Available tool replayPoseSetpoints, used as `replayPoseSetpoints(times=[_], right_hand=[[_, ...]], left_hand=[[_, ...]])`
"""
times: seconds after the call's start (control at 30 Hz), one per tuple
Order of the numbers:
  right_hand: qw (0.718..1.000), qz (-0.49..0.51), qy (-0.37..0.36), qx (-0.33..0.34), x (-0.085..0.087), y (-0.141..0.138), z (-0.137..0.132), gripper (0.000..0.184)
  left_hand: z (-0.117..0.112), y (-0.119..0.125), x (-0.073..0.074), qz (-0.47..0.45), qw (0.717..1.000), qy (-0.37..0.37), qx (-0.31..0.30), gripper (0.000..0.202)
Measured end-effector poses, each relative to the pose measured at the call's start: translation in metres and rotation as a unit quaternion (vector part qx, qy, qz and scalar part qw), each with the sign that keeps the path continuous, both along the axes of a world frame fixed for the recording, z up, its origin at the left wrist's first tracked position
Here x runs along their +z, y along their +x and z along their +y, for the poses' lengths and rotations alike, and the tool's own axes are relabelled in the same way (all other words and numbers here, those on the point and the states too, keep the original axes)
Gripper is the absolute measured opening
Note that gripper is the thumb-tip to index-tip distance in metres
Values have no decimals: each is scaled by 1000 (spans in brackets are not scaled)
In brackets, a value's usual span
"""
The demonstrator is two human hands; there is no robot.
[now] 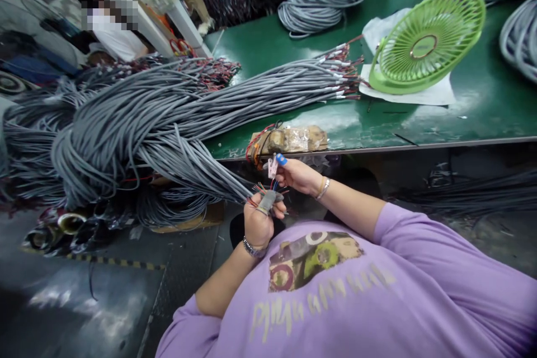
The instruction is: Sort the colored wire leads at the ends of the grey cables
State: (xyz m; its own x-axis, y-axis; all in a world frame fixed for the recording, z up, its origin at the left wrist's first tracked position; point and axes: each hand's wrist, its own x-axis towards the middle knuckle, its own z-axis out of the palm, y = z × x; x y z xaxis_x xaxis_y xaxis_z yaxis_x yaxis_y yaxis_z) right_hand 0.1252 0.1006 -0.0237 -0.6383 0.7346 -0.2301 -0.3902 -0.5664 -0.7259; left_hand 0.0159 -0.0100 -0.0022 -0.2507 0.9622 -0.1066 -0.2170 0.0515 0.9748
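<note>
My left hand (258, 224) is closed around the ends of grey cables (224, 176), whose thin red, brown and blue wires fan out at the fingers. A grey wrapped piece (267, 200) lies at its thumb; I cannot tell whether it covers the thumb or is held. Just above and to the right, my right hand (300, 176) pinches a small whitish-pink piece (272, 168), too small to name. Blue and red wires run between this piece and the left hand. A blue covering (281, 159) sits on the right thumb or fingertip.
A large heap of grey cables (100, 123) covers the left of the green table (482, 117). Near its front edge lies a taped block (297, 139) with wires. A green fan (425, 45) and a coiled cable (321, 4) stand farther back. Another person (115, 36) is at far left.
</note>
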Motion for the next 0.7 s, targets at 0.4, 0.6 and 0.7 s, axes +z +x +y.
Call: replayPoseSetpoints(times=[0.4,0.6,0.7], right_hand=[[995,74,-64,-16,6,-6,-5,38],[992,56,-112,-18,10,-4,-3,38],[993,45,-103,-38,13,-6,-4,39]], left_hand=[[12,11,-9,-30,998,5,61,29],[11,11,-11,-26,998,-2,52,29],[11,12,-11,-20,998,-8,51,29]])
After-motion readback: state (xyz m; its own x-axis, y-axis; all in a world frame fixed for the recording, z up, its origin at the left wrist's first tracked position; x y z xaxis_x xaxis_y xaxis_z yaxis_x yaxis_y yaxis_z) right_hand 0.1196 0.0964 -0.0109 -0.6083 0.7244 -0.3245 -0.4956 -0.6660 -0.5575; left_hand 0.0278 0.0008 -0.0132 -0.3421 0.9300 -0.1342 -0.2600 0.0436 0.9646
